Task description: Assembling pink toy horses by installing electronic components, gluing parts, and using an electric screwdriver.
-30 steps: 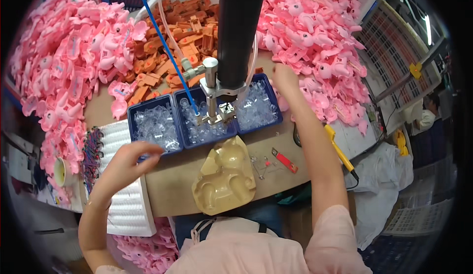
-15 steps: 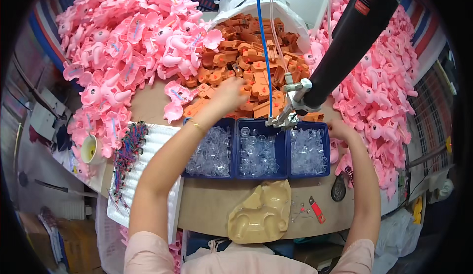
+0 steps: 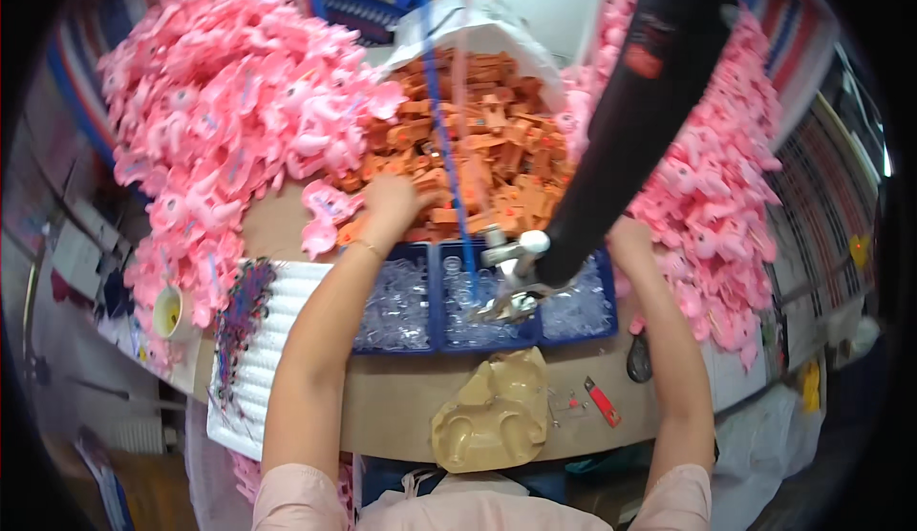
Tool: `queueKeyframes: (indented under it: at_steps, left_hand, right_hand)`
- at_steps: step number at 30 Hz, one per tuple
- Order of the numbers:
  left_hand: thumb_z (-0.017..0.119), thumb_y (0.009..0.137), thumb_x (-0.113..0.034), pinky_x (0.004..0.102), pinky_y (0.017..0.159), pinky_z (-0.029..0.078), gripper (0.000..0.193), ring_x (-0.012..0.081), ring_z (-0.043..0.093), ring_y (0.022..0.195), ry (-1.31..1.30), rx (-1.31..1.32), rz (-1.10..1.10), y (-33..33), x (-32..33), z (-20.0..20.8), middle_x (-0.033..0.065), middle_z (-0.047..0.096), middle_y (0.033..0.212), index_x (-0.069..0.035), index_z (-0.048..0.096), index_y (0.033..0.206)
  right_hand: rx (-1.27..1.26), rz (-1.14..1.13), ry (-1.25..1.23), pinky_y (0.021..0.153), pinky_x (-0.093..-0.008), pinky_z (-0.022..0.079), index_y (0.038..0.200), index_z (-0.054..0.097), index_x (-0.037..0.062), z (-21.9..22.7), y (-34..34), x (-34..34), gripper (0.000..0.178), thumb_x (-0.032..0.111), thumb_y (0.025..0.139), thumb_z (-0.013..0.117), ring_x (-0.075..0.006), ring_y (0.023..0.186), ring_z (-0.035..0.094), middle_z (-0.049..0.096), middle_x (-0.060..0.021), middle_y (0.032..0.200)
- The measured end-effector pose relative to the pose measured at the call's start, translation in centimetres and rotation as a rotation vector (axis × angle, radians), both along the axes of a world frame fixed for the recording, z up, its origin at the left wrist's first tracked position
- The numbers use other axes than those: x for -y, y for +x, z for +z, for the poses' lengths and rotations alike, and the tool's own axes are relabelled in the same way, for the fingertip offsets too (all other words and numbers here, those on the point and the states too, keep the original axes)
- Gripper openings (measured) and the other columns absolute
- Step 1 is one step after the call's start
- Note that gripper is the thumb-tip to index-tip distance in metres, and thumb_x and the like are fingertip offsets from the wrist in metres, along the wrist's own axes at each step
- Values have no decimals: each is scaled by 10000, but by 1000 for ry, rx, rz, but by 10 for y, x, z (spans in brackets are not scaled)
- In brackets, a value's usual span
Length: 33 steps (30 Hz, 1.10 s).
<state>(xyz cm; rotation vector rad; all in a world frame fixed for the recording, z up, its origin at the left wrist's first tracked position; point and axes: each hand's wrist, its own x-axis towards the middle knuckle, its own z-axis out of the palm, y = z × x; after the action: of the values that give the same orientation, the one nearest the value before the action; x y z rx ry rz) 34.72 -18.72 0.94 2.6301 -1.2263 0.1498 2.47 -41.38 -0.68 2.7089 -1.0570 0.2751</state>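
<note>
My left hand (image 3: 394, 204) reaches to the near edge of a heap of orange plastic parts (image 3: 506, 154), its fingers among the pieces and blurred. Beside it lies a loose pink toy shell piece (image 3: 328, 214). My right hand (image 3: 630, 242) is at the back right corner of the blue divided trays (image 3: 442, 311), next to a heap of pink toy shells (image 3: 712, 216); its fingertips are hard to make out. Small clear plastic pieces (image 3: 392, 307) fill the trays. Above the trays hangs a metal fitting (image 3: 521, 273) on a black arm (image 3: 640, 111).
Another pink heap (image 3: 239, 101) rises at the left, near a cup (image 3: 172, 314). Wired parts (image 3: 239, 330) lie on a white ribbed foam sheet (image 3: 282, 340). Close to me are a tan molded form (image 3: 492, 412) and a red cutter (image 3: 602, 402). A blue hose (image 3: 441, 120) hangs down.
My left hand has drawn back leftward along the orange heap. The view has shifted slightly, and the metal fitting now appears lower, nearer me over the trays. My right hand stays by the tray corner.
</note>
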Motion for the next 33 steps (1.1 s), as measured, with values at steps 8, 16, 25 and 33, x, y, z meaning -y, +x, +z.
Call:
queueKeyframes:
  at_steps: [8, 16, 25, 33]
  left_hand:
    - [655, 698, -244, 454, 725, 489, 367, 387, 603, 820, -65, -121, -81, 21, -24, -20, 261, 609, 841, 48, 539, 886]
    - [639, 768, -111, 374, 670, 489, 451, 295, 605, 788, -807, -389, -32, -16, -57, -1, 171, 591, 907, 32, 406, 1126]
    - [563, 864, -191, 278, 823, 464, 432, 166, 570, 983, -828, -1674, 140, -129, -213, 42, 84, 534, 1148, -65, 371, 1230]
    - [516, 893, -145, 299, 920, 432, 428, 147, 520, 1089, -976, -1938, 233, -197, -251, 14, 47, 510, 1220, -78, 381, 1293]
  right_hand:
    - [270, -187, -104, 648, -425, 460, 784, 641, 85, 45, -15, -20, 104, 154, 726, 587, -283, 744, 611, 627, -106, 783]
    - [582, -2, -444, 769, -374, 446, 973, 587, 46, 90, -38, -104, 288, 61, 692, 646, -270, 875, 548, 585, -104, 952]
    - [755, 320, 566, 750, -310, 433, 856, 529, 27, 64, -95, -294, 285, 2, 641, 715, -233, 821, 530, 537, -101, 874]
    - [376, 555, 358, 848, -416, 375, 1136, 540, 38, 6, -109, -319, 630, 328, 623, 762, -316, 1027, 475, 487, -162, 1156]
